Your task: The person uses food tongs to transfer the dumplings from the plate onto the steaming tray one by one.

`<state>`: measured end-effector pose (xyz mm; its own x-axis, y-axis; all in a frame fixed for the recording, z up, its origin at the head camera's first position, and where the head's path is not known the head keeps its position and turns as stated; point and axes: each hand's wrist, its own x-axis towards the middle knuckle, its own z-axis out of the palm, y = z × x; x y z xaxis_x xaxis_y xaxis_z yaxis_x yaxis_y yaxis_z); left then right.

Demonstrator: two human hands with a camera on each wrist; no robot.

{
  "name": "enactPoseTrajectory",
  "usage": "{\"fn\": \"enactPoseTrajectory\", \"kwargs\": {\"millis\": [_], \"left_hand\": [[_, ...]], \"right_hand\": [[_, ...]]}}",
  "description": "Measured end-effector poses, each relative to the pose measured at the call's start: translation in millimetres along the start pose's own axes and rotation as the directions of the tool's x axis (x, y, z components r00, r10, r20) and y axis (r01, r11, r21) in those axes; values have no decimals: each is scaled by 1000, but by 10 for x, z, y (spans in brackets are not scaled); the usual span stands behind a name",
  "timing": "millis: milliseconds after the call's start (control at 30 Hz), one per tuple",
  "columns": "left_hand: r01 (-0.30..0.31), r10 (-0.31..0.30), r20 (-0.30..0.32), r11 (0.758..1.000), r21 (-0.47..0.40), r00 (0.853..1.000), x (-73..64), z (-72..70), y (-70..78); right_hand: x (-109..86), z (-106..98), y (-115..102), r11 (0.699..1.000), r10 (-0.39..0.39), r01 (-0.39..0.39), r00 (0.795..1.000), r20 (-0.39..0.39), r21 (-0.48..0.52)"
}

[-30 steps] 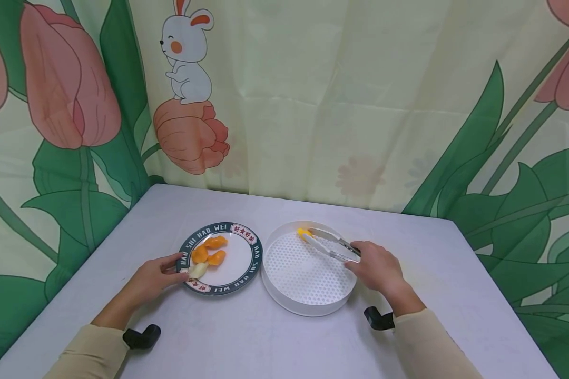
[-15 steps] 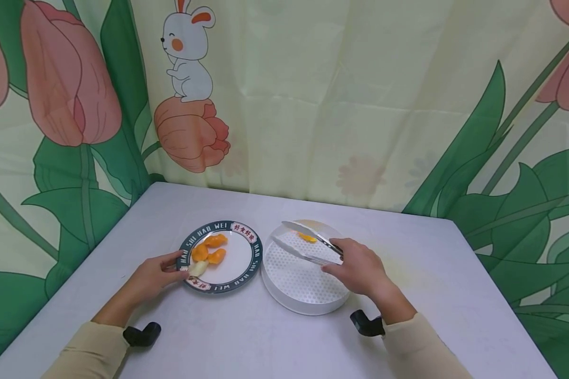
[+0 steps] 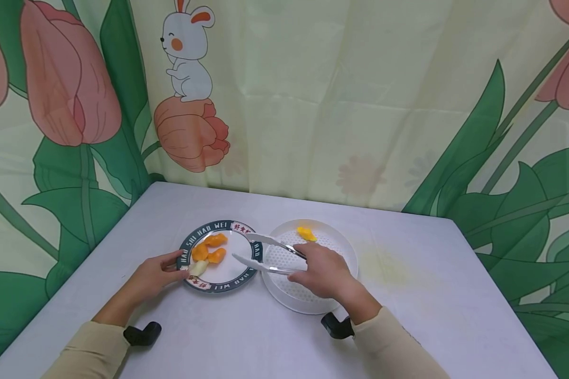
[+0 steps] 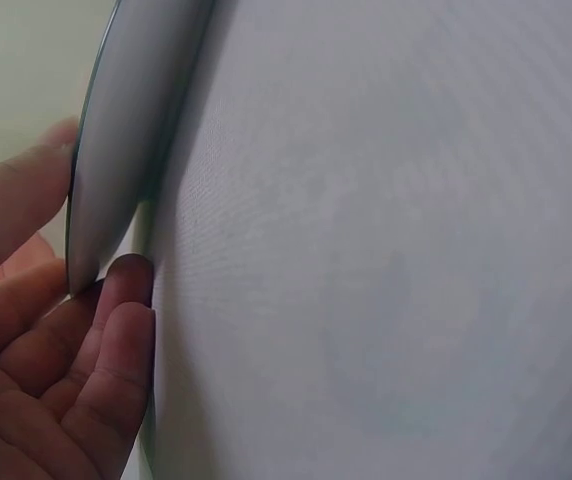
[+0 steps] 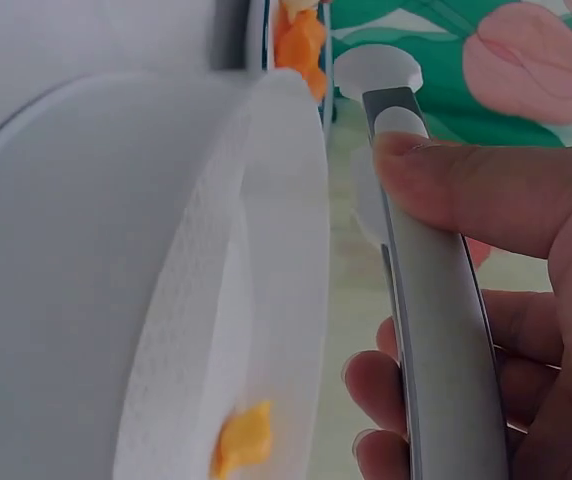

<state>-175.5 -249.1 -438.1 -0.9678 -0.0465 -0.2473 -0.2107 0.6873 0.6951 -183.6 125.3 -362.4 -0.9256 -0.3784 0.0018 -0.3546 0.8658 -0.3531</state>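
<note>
In the head view my left hand (image 3: pixel 153 278) holds the left rim of a round plate (image 3: pixel 213 228) with a dark lettered border. The left wrist view has the thumb above that rim and fingers beneath it. Several orange dumpling-shaped pieces (image 3: pixel 216 256) and one pale piece (image 3: pixel 198 269) lie on the plate's left half. My right hand (image 3: pixel 324 271) grips metal tongs (image 5: pixel 441 330) with whitish tips. Spread apart, with nothing between them, the tips reach over the plate's right side. A yellow dumpling-shaped piece (image 3: pixel 306 233) lies in a white perforated round tray (image 3: pixel 286 301), under and behind the right hand.
Plate and tray stand side by side on a white-covered table (image 3: pixel 246 337). A floral curtain (image 3: pixel 294 105) hangs behind the table's back edge. Black wrist mounts (image 3: pixel 337 326) stick out below both hands.
The tongs let go of the yellow piece, which stays at the tray's back. My right hand has carried the spread tongs leftward from the tray to the plate. The left hand has stayed put.
</note>
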Motion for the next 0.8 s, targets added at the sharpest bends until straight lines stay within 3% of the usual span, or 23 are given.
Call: {"fn": "enactPoseTrajectory", "kwargs": {"millis": [300, 800], "left_hand": [[6, -6, -4, 1000, -3, 1000, 7, 4, 4], [-10, 10, -5, 1000, -2, 1000, 29, 2, -32]], "right_hand": [[114, 94, -226, 998, -52, 53, 996, 66, -20], [281, 233, -383, 998, -47, 51, 993, 111, -39]]}}
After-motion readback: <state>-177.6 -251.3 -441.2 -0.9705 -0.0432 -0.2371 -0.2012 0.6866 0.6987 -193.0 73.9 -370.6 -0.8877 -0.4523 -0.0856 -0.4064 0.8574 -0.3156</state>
